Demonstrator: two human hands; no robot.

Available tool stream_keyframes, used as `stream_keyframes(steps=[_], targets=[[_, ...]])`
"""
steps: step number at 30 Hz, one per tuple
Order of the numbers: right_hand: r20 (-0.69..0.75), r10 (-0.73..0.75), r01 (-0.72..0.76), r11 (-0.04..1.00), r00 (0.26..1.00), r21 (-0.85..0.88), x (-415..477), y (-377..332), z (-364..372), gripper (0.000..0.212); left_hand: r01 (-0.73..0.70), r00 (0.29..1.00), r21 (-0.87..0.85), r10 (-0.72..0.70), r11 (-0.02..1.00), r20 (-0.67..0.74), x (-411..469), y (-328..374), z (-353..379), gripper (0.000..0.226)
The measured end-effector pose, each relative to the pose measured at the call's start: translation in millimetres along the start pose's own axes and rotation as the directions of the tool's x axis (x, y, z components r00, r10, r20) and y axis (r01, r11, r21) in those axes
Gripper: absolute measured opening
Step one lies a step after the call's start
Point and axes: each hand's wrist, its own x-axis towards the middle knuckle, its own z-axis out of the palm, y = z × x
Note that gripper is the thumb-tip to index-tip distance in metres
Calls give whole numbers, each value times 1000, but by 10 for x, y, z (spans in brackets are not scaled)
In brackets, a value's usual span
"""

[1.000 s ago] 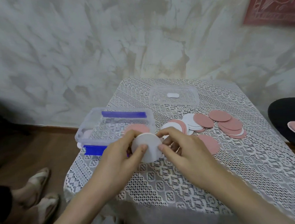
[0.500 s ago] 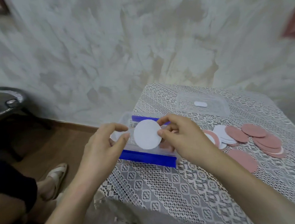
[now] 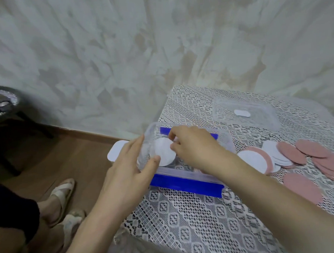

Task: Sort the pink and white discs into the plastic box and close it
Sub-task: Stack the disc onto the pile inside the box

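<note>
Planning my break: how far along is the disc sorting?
Done: lid off, box open. In hand: the right hand pinches a white disc at the box; the left hand rests on its end. Left: the pile of discs on the table, then closing.

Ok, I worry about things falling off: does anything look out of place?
The plastic box sits right at the left edge of the table, and its white side clip juts past that edge over the floor. Nothing else looks odd: the lid lies behind it, off, and the right hand pinches a white disc over the box.
</note>
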Motion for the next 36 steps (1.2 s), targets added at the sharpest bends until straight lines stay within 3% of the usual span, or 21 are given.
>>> stream_keyframes(steps=[3,7,12,15,24,29,36], targets=[[4,-42,42,986,999,-162,53,-1,19,21,-19,1000,-13,19,1000,-8,-6,-16,-1,63],[61,-65,74,984,996,-161,17,-16,-22,19,-12,1000,-32,13,999,2,-2,-27,-13,70],[203,-64,96,984,977,-153,-80,-55,-102,41,-6,1000,-50,6,999,-2,-25,-27,8,67],[243,-58,103,979,968,-174,-74,-52,-90,41,-13,1000,-43,12,999,-13,-24,-13,12,66],[167,-93,124,975,982,-186,19,2,-1,33,-12,1000,3,12,1000,-3,-43,38,-44,61],[180,-109,143,971,978,-190,10,5,-19,36,-13,1000,96,13,995,4,-19,55,-78,61],[62,-213,221,948,975,-230,-298,99,-270,54,-32,987,444,97,895,-124,66,321,-186,43]])
